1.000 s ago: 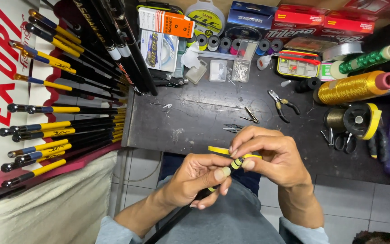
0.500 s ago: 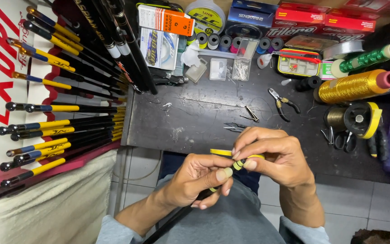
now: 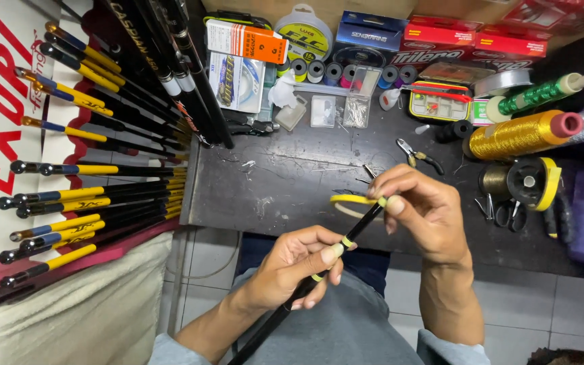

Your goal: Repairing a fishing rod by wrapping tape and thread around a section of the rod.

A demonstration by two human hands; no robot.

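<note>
Head view shows the left hand (image 3: 292,267) and the right hand (image 3: 420,206) both closed around a thin black rod (image 3: 332,260) with yellow bands, held over the front edge of the dark workbench (image 3: 292,182), near a yellow tape roll (image 3: 353,201).

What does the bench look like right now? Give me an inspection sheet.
Surface: dark bench, scratched, with small scraps.
Job's things: black rod with yellow bands, slanting over the lap; yellow tape at its tip.
Clutter: gold spool, green spool, pliers, scissors, clear boxes, cartons.
Grippers: left hand grips the rod mid-shaft; right hand pinches its tip.
Cables: nothing seen.
Surroundings: rod rack on the left, tiled floor below.
</note>
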